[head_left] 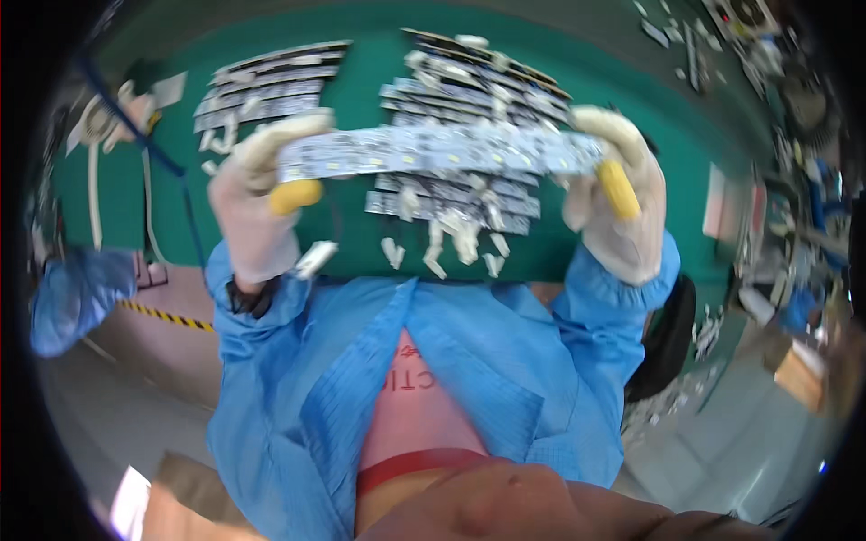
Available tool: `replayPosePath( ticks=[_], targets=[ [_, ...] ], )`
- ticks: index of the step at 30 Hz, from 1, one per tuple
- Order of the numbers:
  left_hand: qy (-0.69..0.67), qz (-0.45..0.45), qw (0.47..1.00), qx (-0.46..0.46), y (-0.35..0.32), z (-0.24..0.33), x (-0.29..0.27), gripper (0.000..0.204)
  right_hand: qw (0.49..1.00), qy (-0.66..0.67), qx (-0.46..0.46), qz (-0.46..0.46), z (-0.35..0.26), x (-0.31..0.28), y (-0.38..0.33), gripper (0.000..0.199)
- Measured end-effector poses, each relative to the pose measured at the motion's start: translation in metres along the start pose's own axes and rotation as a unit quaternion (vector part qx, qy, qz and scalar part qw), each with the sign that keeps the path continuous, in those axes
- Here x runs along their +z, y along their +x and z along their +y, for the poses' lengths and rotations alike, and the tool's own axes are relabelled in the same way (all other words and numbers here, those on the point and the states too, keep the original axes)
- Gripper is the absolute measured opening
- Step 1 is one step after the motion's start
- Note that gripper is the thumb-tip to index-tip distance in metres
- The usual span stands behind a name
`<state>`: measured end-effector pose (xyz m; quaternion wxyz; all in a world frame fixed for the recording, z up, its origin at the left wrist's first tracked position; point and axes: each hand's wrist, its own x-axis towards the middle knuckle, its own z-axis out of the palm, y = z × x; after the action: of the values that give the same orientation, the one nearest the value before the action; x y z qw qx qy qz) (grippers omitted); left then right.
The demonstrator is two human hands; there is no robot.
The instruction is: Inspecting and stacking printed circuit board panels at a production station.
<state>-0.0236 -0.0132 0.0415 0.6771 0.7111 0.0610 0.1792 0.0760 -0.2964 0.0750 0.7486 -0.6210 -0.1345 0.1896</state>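
A pale strip (433, 151) is being held across the upper middle of the frame, its ends being pinched between thumb and fingers by the gloved left hand (257, 194) and the gloved right hand (627, 212), above a green table (690, 207).

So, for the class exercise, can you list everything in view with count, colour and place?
Long panel: 1, silvery white, between both hands
Left strips: several, grey and dark, upper left tabletop
Middle strips: several, grey and dark, partly behind panel
Scraps: many, white, on and around strips
Tabletop: 1, green, under strips
Cord: 1, blue, left
Striped tape: 1, yellow and black, lower left
Bundle: 1, blue, far left
Clutter: uncountable, mixed, right edge, blurred
Coat: 1, blue, on person
Left hand: 1, white-gloved, panel's left end
Right hand: 1, white-gloved, panel's right end
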Motion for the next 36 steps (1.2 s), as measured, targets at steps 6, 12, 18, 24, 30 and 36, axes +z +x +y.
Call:
replayPosePath(
  ticks=[6,12,18,24,30,36],
  targets=[
    [-0.123,-0.051,0.989,-0.068,-0.003,-0.016,0.001,0.050,0.999,-0.017,0.025,0.011,0.011,0.004,0.006,0.045],
    [0.022,-0.053,0.998,0.033,0.003,-0.007,0.000,0.049,0.999,-0.026,-0.020,0.002,0.015,-0.002,0.005,0.045],
    [0.001,-0.045,0.996,0.073,0.011,-0.011,0.006,0.052,0.999,0.004,-0.027,-0.016,0.010,-0.007,0.012,0.046],
    [-0.095,-0.058,0.992,0.055,0.007,-0.013,0.008,0.050,1.000,-0.003,-0.022,0.010,0.010,-0.004,0.007,0.045],
    [-0.058,-0.040,0.997,0.011,0.004,-0.016,-0.001,0.044,0.998,-0.048,0.025,-0.009,-0.001,-0.004,0.002,0.039],
    [0.007,0.016,1.000,0.008,0.012,-0.020,0.001,0.044,0.997,-0.061,0.021,-0.051,-0.008,0.004,0.003,0.042]
  ],
)
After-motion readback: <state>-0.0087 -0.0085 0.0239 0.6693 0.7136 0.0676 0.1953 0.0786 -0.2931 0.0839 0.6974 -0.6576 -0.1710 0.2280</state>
